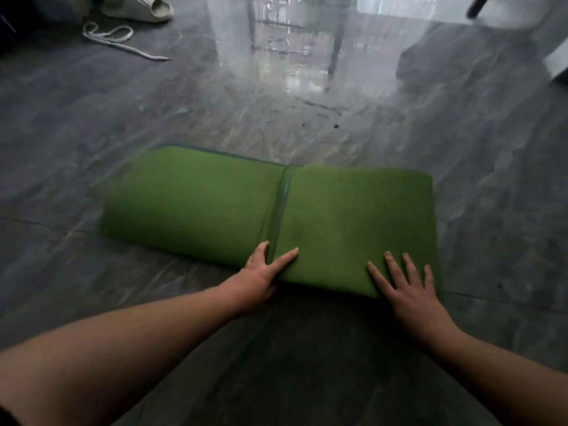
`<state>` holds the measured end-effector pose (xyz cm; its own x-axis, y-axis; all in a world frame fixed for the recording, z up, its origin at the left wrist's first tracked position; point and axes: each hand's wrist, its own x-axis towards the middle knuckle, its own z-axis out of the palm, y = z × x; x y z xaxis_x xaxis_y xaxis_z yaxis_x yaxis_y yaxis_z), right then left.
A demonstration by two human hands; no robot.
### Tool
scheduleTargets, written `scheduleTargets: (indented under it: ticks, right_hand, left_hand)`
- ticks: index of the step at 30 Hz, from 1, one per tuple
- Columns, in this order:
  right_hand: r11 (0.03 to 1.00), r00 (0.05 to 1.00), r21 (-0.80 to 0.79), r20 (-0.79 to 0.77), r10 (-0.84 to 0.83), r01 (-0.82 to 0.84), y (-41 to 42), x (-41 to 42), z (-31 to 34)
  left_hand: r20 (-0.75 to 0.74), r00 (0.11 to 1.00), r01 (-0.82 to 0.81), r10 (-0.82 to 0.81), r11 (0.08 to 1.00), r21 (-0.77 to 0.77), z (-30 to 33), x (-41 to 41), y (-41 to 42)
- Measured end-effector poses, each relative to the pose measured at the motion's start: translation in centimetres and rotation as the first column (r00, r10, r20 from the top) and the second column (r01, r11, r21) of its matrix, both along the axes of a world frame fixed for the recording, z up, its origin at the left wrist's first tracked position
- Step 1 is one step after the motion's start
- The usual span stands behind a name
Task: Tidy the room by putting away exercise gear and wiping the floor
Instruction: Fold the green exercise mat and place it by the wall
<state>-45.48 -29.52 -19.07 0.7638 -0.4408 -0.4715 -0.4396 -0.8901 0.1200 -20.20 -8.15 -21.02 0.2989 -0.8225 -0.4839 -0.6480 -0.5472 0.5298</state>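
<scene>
A green exercise mat lies folded on the dark marbled floor, its right part doubled over the left with a fold edge running down the middle. My left hand is at the near edge beside that fold, thumb and forefinger spread around the upper layer's corner. My right hand rests flat on the mat's near right corner, fingers spread and pressing down.
A pale sandal and a white cord lie on the floor at the far left. Thin dark furniture legs stand at the far centre, a dark pole at the top right. Two small dark specks sit beyond the mat.
</scene>
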Motion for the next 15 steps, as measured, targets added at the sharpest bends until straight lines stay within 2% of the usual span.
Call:
scheduleTargets:
  ticks: [5, 8, 13, 15]
  right_hand:
    - [0.999, 0.997, 0.006, 0.051, -0.050, 0.050, -2.1, -4.8, -2.4]
    - [1.000, 0.993, 0.005, 0.119, -0.027, 0.026, -1.4, -4.3, -3.1]
    - [0.999, 0.982, -0.007, 0.185, -0.038, 0.040, -0.4, -3.8, -3.7]
    - [0.998, 0.987, 0.021, 0.152, -0.055, 0.053, -0.4, -3.2, -3.9]
  left_hand:
    - [-0.088, 0.994, -0.073, 0.068, 0.996, -0.057, -0.5, -3.7, -3.2]
    - [0.054, 0.997, -0.040, 0.047, 0.991, -0.127, -0.7, -2.8, -2.8]
    - [0.310, 0.950, 0.121, -0.019, 0.942, -0.314, -0.4, -1.0, -3.3]
    - [0.335, 0.941, 0.148, -0.053, 0.953, -0.265, -0.5, 0.1, -3.4]
